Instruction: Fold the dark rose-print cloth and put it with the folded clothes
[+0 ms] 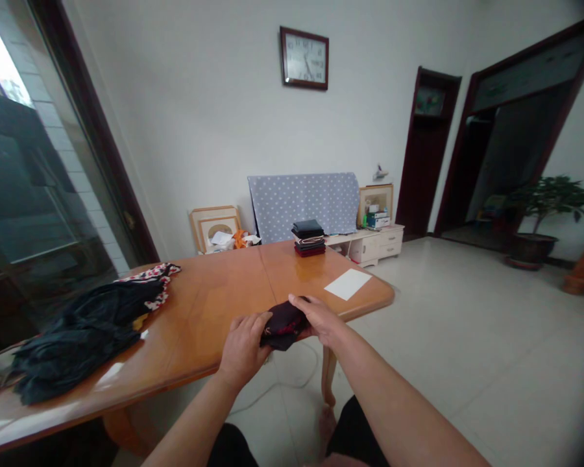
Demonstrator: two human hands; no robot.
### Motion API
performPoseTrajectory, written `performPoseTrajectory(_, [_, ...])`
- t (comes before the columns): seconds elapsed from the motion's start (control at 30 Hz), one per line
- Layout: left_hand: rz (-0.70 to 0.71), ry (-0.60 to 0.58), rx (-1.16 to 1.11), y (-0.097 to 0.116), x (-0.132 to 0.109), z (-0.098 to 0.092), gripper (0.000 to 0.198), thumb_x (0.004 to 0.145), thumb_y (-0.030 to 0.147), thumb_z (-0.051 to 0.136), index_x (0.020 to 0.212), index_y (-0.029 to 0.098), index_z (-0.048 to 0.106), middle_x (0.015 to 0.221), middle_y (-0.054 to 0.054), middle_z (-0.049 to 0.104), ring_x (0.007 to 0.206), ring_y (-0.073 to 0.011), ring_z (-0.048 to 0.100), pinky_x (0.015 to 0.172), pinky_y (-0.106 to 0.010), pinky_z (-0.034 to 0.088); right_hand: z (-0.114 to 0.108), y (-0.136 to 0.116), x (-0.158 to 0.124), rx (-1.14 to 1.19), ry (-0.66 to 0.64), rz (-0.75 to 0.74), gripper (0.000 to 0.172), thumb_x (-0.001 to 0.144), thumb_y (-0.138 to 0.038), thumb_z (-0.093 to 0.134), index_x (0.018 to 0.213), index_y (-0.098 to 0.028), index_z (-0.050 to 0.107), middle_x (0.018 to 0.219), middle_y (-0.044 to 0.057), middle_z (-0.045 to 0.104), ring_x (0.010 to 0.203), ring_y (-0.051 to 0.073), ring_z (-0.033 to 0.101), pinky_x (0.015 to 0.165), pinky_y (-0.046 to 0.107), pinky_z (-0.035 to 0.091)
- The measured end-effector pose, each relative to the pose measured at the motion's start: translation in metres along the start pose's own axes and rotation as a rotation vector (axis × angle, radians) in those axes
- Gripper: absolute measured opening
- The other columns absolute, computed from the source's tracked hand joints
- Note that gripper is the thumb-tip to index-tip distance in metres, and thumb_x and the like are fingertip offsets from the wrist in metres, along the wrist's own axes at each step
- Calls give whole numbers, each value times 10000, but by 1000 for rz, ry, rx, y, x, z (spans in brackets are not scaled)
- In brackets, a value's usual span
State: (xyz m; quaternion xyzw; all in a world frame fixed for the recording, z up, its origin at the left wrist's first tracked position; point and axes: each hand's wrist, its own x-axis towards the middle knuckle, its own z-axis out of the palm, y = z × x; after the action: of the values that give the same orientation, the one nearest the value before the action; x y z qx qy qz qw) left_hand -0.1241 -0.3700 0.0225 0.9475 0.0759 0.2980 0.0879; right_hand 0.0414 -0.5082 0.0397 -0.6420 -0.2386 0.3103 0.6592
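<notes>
Between my two hands is a small folded dark garment (286,322) with some red patterning, held at the table's front edge. My left hand (244,344) grips its left end, the thumb underneath and the fingers on top. My right hand (320,318) closes round the right end, its thumb lying over the top. Farther back on the wooden table (224,285) stands a neat stack of folded clothes (309,237), mostly dark, with a maroon one at the bottom. A white sheet of paper (348,284) lies flat to the right of the stack.
A loose heap of dark clothes (82,334) covers the table's left part, with a red-and-white patterned cloth (158,275) behind it. Past the table are a dotted cloth cover (304,201) and a low white cabinet (379,243). A potted plant (535,220) stands at right.
</notes>
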Motion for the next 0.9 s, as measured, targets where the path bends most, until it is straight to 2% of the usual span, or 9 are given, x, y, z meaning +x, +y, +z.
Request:
performPoseTrajectory(0.1, [-114, 39, -234, 7, -7, -16, 375, 826, 273, 623, 1199, 260, 584, 1127, -65, 686, 1055, -270, 630, 929, -406, 472, -12, -5, -19, 8, 13, -50, 595, 818, -759, 513, 915, -192, 667, 823, 64, 691, 512, 140, 569, 454, 264, 445])
performPoseTrajectory(0.2, [-242, 70, -567, 18, -18, -25, 301, 862, 364, 627, 1130, 229, 606, 1015, -46, 701, 940, -228, 653, 834, -342, 511, -19, -7, -43, -34, 72, -213, 618, 856, -752, 463, 1015, -202, 698, 967, 84, 705, 677, 175, 634, 559, 282, 481])
performPoseTrajectory(0.27, [-304, 66, -749, 27, -27, -30, 283, 859, 408, 638, 1057, 206, 629, 932, -35, 699, 858, -207, 651, 775, -316, 519, -19, -9, -60, -32, -28, -325, 589, 884, -706, 479, 1177, -229, 663, 1149, 88, 690, 977, 230, 652, 760, 329, 521])
performPoseTrajectory(0.33, [-344, 51, -868, 35, -35, -36, 278, 843, 429, 662, 991, 194, 645, 859, -25, 688, 796, -192, 639, 736, -299, 515, -16, -10, -75, 11, -195, -371, 610, 855, -644, 596, 1322, -254, 569, 1277, 79, 647, 1174, 252, 590, 935, 376, 486])
performPoseTrajectory(0.4, [-369, 43, -943, 43, -42, -41, 291, 820, 438, 693, 968, 191, 655, 820, -18, 678, 769, -184, 631, 723, -292, 511, -10, -11, -87, 77, -316, -353, 756, 766, -578, 745, 1401, -266, 478, 1316, 78, 628, 1215, 261, 574, 1012, 407, 449])
performPoseTrajectory(0.47, [-385, 45, -1000, 48, -47, -46, 308, 802, 442, 717, 973, 191, 661, 805, -19, 673, 761, -184, 628, 715, -291, 511, -3, -12, -94, 131, -348, -332, 828, 688, -520, 832, 1389, -261, 475, 1288, 78, 643, 1206, 265, 584, 1033, 414, 439])
performPoseTrajectory(0.57, [-401, 35, -1077, 53, -51, -50, 349, 780, 447, 741, 1014, 197, 671, 782, -21, 673, 741, -187, 627, 692, -291, 512, 5, -17, -101, 154, -312, -353, 682, 679, -455, 856, 1263, -249, 568, 1188, 55, 684, 1149, 251, 607, 1012, 390, 453])
performPoseTrajectory(0.73, [-423, 12, -1214, 55, -51, -56, 418, 772, 438, 756, 1104, 201, 665, 813, -32, 684, 746, -192, 636, 699, -295, 519, 10, -22, -108, 152, -305, -422, 408, 773, -437, 789, 1089, -224, 643, 1004, 17, 710, 948, 206, 648, 892, 340, 498])
performPoseTrajectory(0.9, [-417, 6, -1235, 52, -52, -55, 338, 816, 398, 734, 1055, 170, 666, 871, -44, 692, 778, -178, 629, 742, -291, 516, 9, -18, -109, 136, -305, -454, 416, 824, -444, 741, 1141, -208, 610, 1060, 43, 704, 999, 222, 645, 928, 368, 489])
